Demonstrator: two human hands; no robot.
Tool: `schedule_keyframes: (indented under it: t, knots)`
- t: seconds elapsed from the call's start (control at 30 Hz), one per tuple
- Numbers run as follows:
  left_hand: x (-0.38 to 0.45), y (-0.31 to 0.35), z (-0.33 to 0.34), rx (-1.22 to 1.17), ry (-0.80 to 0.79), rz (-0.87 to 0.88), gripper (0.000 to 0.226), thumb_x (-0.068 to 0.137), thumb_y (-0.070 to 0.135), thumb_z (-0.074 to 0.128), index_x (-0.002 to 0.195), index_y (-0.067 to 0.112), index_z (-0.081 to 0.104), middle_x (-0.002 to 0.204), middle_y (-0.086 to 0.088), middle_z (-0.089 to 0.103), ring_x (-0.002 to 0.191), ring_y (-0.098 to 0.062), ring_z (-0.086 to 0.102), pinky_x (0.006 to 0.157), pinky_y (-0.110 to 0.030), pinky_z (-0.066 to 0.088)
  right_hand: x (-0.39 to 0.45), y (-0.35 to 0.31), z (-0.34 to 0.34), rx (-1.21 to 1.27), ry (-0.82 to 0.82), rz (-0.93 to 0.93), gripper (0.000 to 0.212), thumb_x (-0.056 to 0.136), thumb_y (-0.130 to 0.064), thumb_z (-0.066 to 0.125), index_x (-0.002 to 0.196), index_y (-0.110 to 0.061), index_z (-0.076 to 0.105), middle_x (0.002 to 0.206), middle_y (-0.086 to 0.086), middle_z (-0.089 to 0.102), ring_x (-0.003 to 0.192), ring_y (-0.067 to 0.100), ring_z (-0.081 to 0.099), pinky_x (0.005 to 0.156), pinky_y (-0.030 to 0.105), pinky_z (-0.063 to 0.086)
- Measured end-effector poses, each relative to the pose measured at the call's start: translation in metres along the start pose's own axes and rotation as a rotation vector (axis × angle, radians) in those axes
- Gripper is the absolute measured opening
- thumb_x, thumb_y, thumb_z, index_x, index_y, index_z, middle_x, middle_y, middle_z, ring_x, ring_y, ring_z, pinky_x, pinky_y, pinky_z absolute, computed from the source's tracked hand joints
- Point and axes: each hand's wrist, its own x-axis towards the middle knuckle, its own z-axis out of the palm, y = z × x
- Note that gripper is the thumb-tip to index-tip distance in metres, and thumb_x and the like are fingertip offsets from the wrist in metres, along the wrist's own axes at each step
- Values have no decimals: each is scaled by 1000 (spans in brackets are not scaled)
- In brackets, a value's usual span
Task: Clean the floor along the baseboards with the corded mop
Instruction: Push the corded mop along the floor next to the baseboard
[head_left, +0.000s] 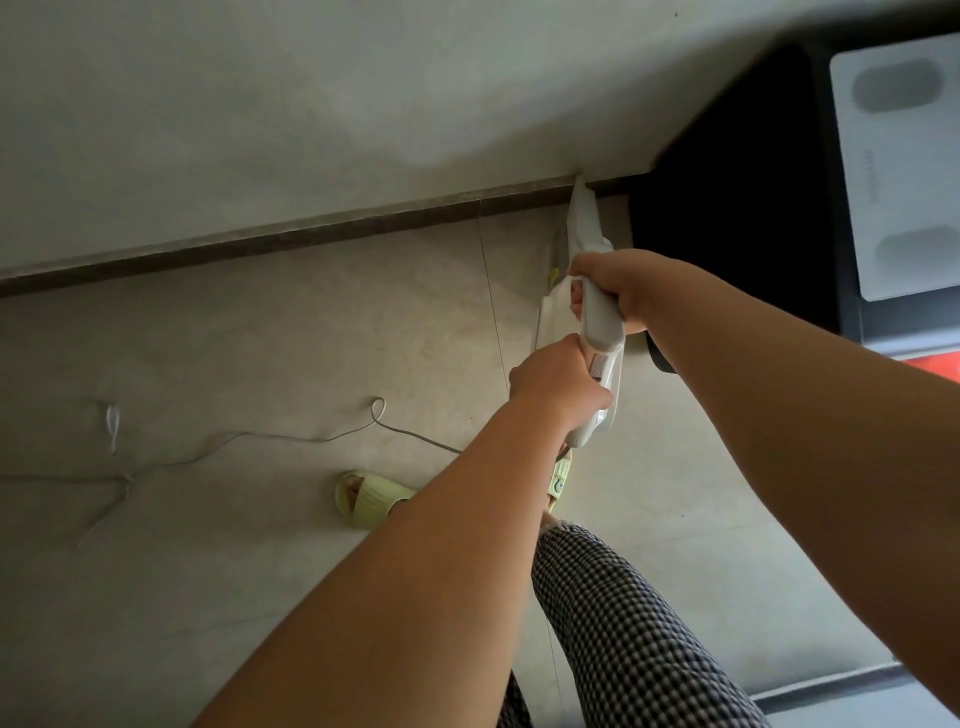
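A pale tiled floor (260, 353) fills most of the view, meeting a light wall (260, 104) at a dark baseboard (311, 236) that runs diagonally from lower left to upper right. At right stands a black piece of furniture (727, 182) with a white scale-like panel (893, 171) beside it. 2 bare forearms reach forward from the viewer, above a checked trouser leg (623, 623) and a pale green slipper (363, 499). The white corded mop (582, 223) slants away, its far end touching the baseboard in the corner beside the furniture, probably angled low to reach that tight edge. The right hand (623, 280) is wrapped closed around the upper handle; the left hand (556, 379) is clenched around the handle just below, steadying the push. A thin white cord (311, 440) trails loosely across the floor at left, clear of the feet.
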Motion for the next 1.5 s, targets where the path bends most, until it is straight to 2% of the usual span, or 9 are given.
schedule_keyframes:
  t: [0.17, 0.33, 0.53, 0.67, 0.83, 1.0, 1.5]
  knots:
    - [-2, -7, -3, -8, -1, -4, 37, 78, 32, 72, 109, 20, 54, 98, 0, 65, 87, -23, 62, 85, -41, 53, 0, 0, 7, 13, -24, 11, 14, 91, -22, 60, 92, -8, 57, 56, 1, 58, 47, 10, 55, 55, 21, 53]
    - [-6, -14, -7, -10, -5, -7, 38, 79, 31, 72, 110, 20, 54, 99, 0, 65, 88, -23, 62, 86, -41, 53, -1, 2, 15, -4, -24, 7, 17, 91, -24, 61, 93, -8, 57, 59, 2, 59, 52, 11, 56, 63, 24, 54]
    - [-9, -24, -10, -29, 2, -8, 38, 79, 31, 73, 110, 20, 54, 98, 1, 65, 87, -22, 62, 85, -41, 53, -6, 3, 25, -9, -30, 6, 17, 91, -24, 61, 93, -8, 57, 57, 2, 59, 51, 11, 56, 59, 23, 54]
    - [-11, -29, -11, -37, 10, -8, 38, 79, 31, 73, 110, 20, 53, 98, 0, 65, 87, -22, 62, 86, -40, 53, -7, 4, 32, -9, -25, 3, 16, 92, -24, 60, 92, -8, 56, 55, 1, 58, 52, 11, 55, 62, 24, 53]
    - [-13, -36, -13, -41, 11, -3, 37, 79, 31, 72, 109, 20, 53, 97, 0, 64, 86, -21, 62, 85, -40, 53, -8, 4, 39, -24, -15, -2, 18, 92, -24, 61, 93, -8, 56, 60, 2, 59, 54, 12, 56, 61, 24, 53]
    - [-14, -40, -17, -36, 4, -6, 36, 79, 30, 72, 108, 21, 53, 95, 1, 64, 86, -22, 62, 85, -40, 52, -9, 4, 43, -13, -17, 5, 16, 91, -23, 61, 94, -8, 57, 51, 1, 59, 48, 11, 56, 55, 22, 53]
    - [-17, -46, -24, -49, -3, 2, 36, 78, 30, 72, 107, 21, 54, 94, 2, 64, 86, -22, 62, 85, -41, 52, -13, 2, 52, -15, -18, 11, 16, 92, -24, 61, 90, -8, 56, 57, 1, 58, 52, 11, 55, 56, 24, 52]
